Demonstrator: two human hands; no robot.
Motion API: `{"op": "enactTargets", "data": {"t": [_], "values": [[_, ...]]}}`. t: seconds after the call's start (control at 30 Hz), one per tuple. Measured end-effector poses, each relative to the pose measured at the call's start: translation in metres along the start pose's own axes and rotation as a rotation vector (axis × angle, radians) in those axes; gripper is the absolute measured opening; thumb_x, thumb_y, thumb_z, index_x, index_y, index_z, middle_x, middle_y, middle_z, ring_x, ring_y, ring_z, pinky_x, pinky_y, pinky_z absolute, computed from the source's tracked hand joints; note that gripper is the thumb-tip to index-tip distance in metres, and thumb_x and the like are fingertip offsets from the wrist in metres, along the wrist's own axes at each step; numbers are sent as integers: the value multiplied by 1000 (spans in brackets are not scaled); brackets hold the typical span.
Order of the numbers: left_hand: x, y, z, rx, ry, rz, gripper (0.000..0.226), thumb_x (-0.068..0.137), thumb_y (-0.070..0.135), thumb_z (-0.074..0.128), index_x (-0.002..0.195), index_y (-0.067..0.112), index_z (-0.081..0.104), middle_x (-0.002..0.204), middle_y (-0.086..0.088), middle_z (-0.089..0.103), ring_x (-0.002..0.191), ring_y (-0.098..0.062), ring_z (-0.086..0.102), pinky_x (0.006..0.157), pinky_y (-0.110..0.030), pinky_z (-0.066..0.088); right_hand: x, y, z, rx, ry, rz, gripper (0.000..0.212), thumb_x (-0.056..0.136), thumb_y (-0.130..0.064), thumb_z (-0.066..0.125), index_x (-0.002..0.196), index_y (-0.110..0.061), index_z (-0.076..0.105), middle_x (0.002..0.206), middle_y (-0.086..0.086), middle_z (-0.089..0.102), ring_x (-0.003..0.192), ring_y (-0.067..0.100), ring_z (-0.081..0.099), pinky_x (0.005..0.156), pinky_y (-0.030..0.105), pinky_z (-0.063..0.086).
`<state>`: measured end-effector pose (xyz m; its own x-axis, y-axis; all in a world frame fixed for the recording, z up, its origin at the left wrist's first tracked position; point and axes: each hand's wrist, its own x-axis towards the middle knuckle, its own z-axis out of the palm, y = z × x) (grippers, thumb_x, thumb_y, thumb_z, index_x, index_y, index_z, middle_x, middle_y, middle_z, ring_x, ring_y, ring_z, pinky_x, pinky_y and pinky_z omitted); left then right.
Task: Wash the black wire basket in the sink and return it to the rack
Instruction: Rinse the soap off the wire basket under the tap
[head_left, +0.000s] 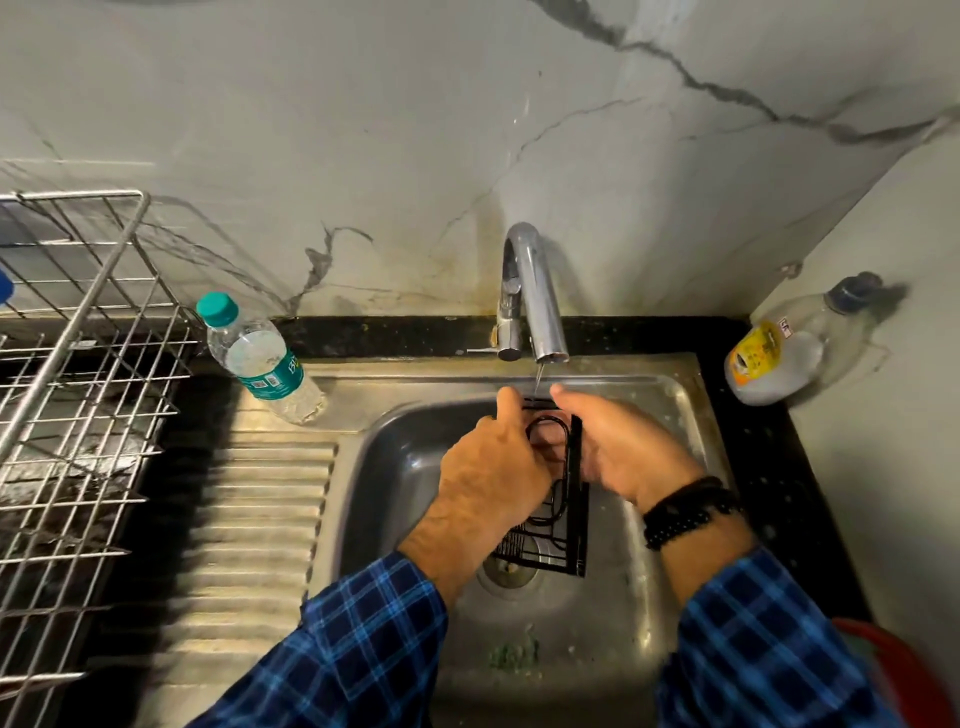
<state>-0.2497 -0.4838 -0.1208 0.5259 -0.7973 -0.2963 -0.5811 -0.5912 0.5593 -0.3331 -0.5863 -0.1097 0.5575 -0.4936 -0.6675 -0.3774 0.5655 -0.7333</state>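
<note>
- Far to the left of both hands, a steel dish rack (78, 374) stands on the dark counter, its wire shelves open toward the sink, presumably the place the washed piece goes back to.
- Between the rack and the left hand, a water bottle (260, 358) with a teal cap leans on the ribbed drainboard (260, 519), clear of the basin.
- The left hand (493, 467) is closed on the left edge of the black wire basket (566, 499), fingers curled over the upper wires, thumb side up; it appears to steady the piece.
- The basket is held on edge over the sink (395, 467), its top just under the tap and its lower corner hanging above the drain (509, 571) (so runoff likely falls straight down the outlet).
- Directly beyond the fingertips, the chrome tap (535, 291) runs a thin stream onto the basket's upper end.
- The right hand (623, 447) presses flat-fingered against the basket's right side, fingertips reaching to the top wires beneath the stream; whether it grips or merely rubs cannot be told. A dark beaded bracelet (685, 509) sits at that wrist.
- Well to the right of the right hand, a plastic bottle (789, 353) with a yellow label rests in the counter's corner.
</note>
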Motion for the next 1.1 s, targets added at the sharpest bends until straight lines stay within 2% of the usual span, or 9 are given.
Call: {"op": "enactTargets", "data": {"t": [0.2,0.27,0.37,0.5,0.7,0.83,0.9,1.0,1.1], "values": [[12,-16,-3,-218,-67,-172,23,94,29,48,109,20,33,95,-9,67,88,-32,67,77,-43,55,-3,8,2,-183,55,-248,21,104,-11,51,119,-14,65,102,8,77,94,18,75,70,28,60],[13,-18,-5,-265,-108,-220,28,95,32,50,112,21,31,102,-8,68,92,-29,67,76,-38,51,-5,16,6,-187,53,-274,26,102,-9,53,125,-16,62,103,5,77,86,14,75,68,28,59],[18,-23,-7,-318,-107,-281,36,96,42,53,113,21,29,107,-5,67,89,-24,68,62,-31,49,-14,25,2,-353,31,-316,19,100,-9,56,107,-17,72,88,3,75,67,9,67,61,27,56],[21,-23,-14,-438,-127,-317,46,95,55,56,113,20,33,99,-4,66,71,-20,71,42,-22,51,-21,30,-8,-491,41,-304,23,102,-10,49,95,-21,68,79,-1,68,68,9,68,57,25,53],[20,-41,-14,-723,-91,-177,36,102,56,41,131,36,39,111,-5,68,74,-14,66,64,-28,59,-7,26,-30,-365,404,-395,32,105,-27,45,86,-20,70,63,-5,57,59,10,54,59,26,44],[11,-59,4,-664,-126,-112,38,104,54,35,139,43,45,127,14,62,121,-9,57,106,-36,44,-11,28,-33,-220,407,-345,34,105,-36,45,82,-19,64,56,-8,50,47,3,42,49,20,32],[4,-56,13,-693,-142,-100,41,106,53,30,142,39,45,135,14,58,124,-3,51,105,-31,36,-10,32,-28,-145,381,-313,36,105,-38,45,79,-19,60,53,-10,46,45,3,37,45,19,28],[4,-60,19,-576,41,-47,30,108,43,32,125,35,55,114,-2,67,99,-12,61,90,-37,48,-11,39,-27,-64,341,-300,37,105,-41,44,78,-19,57,51,-10,44,43,2,34,42,17,25],[6,-71,16,-333,76,2,28,106,42,33,129,41,50,108,-2,63,103,-16,57,93,-40,49,-7,40,-36,-23,369,-316,37,105,-40,45,81,-17,60,54,-9,44,44,4,34,40,18,25]]}}
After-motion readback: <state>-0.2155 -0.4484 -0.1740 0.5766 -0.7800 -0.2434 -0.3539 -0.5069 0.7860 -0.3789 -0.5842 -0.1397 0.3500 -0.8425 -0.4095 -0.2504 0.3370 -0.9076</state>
